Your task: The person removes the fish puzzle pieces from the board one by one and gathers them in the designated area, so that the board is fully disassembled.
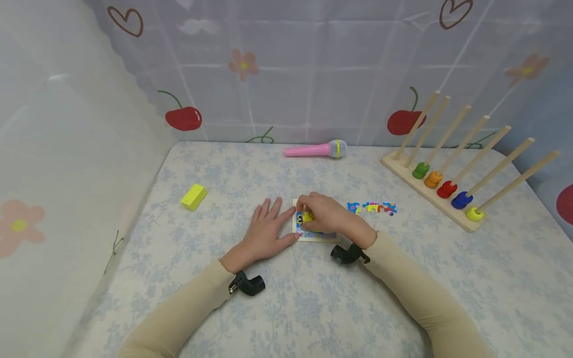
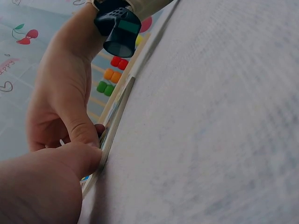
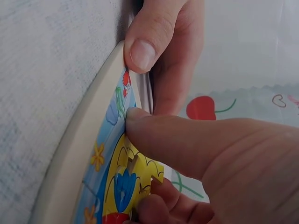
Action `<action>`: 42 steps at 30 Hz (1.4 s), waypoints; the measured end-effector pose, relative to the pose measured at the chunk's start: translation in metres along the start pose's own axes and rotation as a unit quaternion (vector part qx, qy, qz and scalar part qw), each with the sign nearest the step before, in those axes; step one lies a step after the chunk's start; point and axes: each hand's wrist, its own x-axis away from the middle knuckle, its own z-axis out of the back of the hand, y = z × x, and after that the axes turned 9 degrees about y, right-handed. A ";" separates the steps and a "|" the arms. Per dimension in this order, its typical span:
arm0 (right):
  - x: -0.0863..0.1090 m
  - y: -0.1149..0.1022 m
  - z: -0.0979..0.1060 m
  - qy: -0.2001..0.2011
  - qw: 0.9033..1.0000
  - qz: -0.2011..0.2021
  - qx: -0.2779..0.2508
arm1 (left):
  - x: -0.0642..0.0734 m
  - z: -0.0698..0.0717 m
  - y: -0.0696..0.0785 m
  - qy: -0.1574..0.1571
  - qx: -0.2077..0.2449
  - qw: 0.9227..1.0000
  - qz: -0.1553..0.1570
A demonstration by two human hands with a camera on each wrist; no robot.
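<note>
A jigsaw puzzle in a pale wooden frame (image 1: 317,239) lies on the table, its picture a blue sea scene with a yellow figure. My left hand (image 1: 265,234) lies flat at its left side, fingers spread, thumb pressing the frame's near-left corner. Over the picture, my right hand (image 1: 324,215) bends down and pinches a yellow puzzle piece (image 3: 152,171), which stands tilted up from the board in the right wrist view. The right thumb (image 3: 161,135) touches the picture's blue part. Right of the frame, several loose puzzle pieces (image 1: 372,206) lie in a row.
A pink toy microphone (image 1: 309,150) lies at the back. To the right stands a wooden peg rack (image 1: 429,191) with tall rods and coloured beads. A yellow block (image 1: 194,197) lies at the left. Behind the table hangs a curtain (image 1: 286,89) with cherries.
</note>
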 end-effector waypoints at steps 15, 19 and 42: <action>0.000 -0.005 0.003 -0.012 1.000 -0.026 0.006 | -0.002 0.000 0.000 0.004 -0.001 1.000 -0.001; -0.001 -0.004 0.002 -0.013 1.000 -0.024 0.004 | -0.003 0.000 0.000 0.004 -0.003 1.000 -0.001; 0.002 0.000 0.003 0.001 0.996 0.050 -0.075 | -0.001 -0.001 0.000 0.006 0.007 1.000 0.003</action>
